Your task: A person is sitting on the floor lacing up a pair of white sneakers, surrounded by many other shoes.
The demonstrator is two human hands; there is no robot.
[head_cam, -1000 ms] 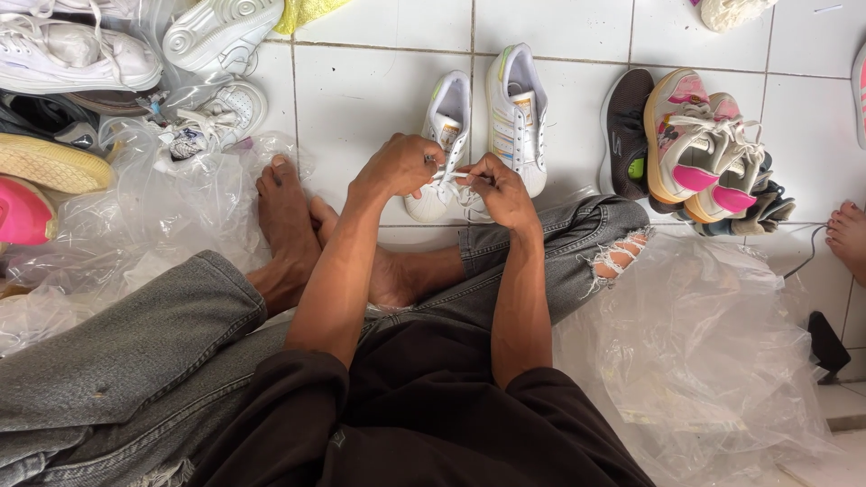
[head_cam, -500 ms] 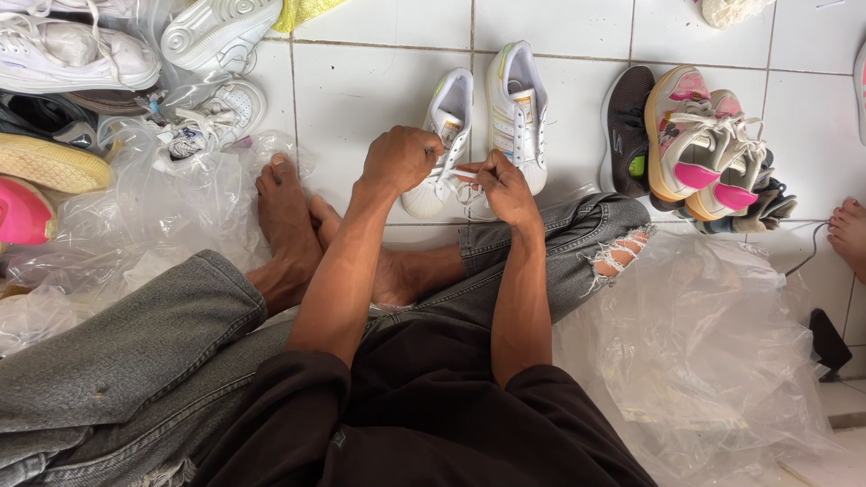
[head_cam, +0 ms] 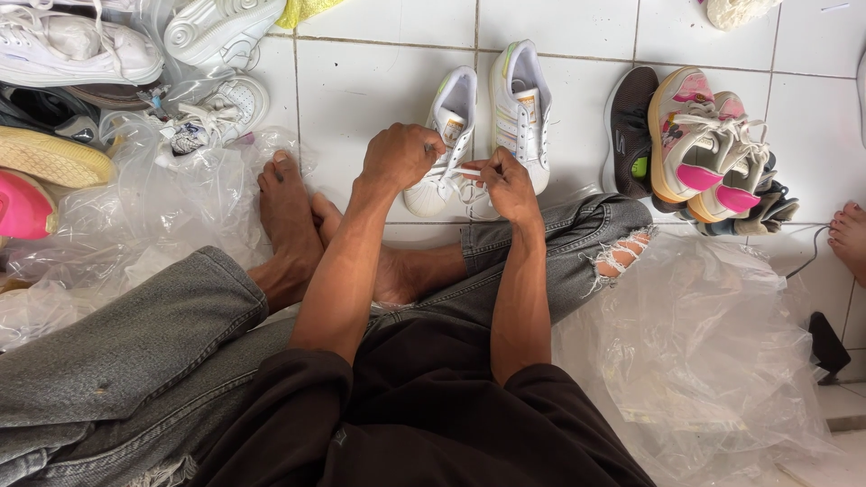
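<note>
Little has been shifted since the earlier frame: both hands have been kept at the laces, the left hand [head_cam: 401, 155] raised slightly over the shoe.

At the left edge of the white tiled floor [head_cam: 361, 81], a heap of white trainers [head_cam: 72, 45] is seen beside a yellow flat sole [head_cam: 50, 155] and a pink shoe [head_cam: 23, 206], with crumpled clear plastic wrap [head_cam: 153, 216] spread below them. Bare crossed feet [head_cam: 289, 212] are rested on the tiles just right of that plastic.

Near the floor's middle, the left hand is closed in a fist over the toe end of the left shoe of a pair of white lace-up trainers [head_cam: 492, 117]. A white lace end [head_cam: 467, 172] is pinched between the thumb and fingers of the right hand [head_cam: 510, 185], which is held just beside the left.

Farther right, a stack of pink-and-cream trainers [head_cam: 699, 149] is piled against a dark shoe [head_cam: 629, 126]. Another clear plastic bag [head_cam: 695, 352] is laid towards the lower right corner.
</note>
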